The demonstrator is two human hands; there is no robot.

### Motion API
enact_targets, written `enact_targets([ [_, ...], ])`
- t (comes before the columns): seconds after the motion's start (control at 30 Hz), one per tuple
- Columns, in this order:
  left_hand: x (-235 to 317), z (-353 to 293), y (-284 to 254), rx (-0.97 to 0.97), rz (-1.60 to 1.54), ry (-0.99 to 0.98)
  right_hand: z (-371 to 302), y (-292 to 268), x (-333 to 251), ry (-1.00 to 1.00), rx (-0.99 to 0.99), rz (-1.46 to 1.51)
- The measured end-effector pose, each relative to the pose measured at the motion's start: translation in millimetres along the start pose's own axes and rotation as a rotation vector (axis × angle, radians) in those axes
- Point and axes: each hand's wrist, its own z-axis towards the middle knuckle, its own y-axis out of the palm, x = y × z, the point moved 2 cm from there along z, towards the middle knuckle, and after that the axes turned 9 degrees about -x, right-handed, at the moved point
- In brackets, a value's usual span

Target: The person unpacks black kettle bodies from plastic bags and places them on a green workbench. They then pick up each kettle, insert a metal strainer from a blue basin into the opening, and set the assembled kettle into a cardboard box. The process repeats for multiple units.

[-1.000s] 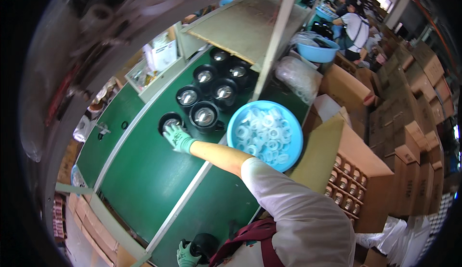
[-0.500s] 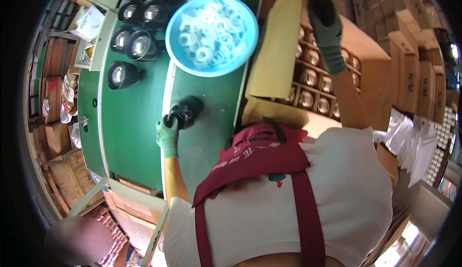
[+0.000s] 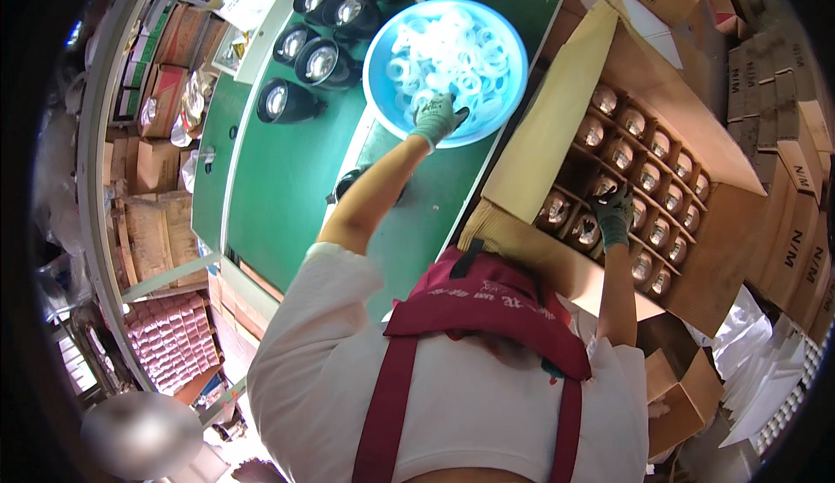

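My left hand, in a grey-green work glove, reaches over the near rim of a light-blue basin, at the translucent plastic rings heaped in it. Its thumb stands apart from the other fingers, and no ring shows in its grasp. Beneath my left forearm lies a black lamp cup, partly hidden. My right hand, gloved alike with dark fingertips, is down in an open carton on the right. Its fingers close around a silvery glass bulb in one of the cardboard compartments.
Several black cups with shiny insides stand at the far left of the green bench. Other silvery bulbs fill compartments around my right hand. Stacked cartons line the right side; shelving with boxes runs along the left.
My left hand has left the black cup on the bench and moved up to the basin. My right hand has come down from above the carton's far end into the compartments. The view has shifted.
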Motion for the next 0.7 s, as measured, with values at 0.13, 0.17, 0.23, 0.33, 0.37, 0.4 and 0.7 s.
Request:
enact_targets([
  [0.13, 2, 89, 70, -0.172, -0.108, -0.081, 2, 34, 44, -0.029, -0.047, -0.262],
  [0.17, -1, 86, 75, -0.159, -0.101, -0.051, 9, 32, 37, 0.019, -0.162, -0.306],
  [0.23, -55, 76, 99, -0.054, -0.355, -0.018, 29, 31, 2, 0.019, -0.418, -0.407],
  [0.33, -92, 81, 113, 0.060, -0.805, 0.030, 22, 16, -19, 0.066, -0.459, -0.279],
  [0.37, -60, 86, 104, -0.119, -1.051, -0.091, 19, 9, -7, 0.199, -0.454, -0.228],
  [0.4, -60, 82, 101, -0.028, -1.086, -0.050, 11, -6, -18, 0.227, -0.402, -0.174],
  [0.7, -44, 82, 87, 0.114, -1.347, 0.115, 6, -11, -20, 0.265, -0.348, -0.123],
])
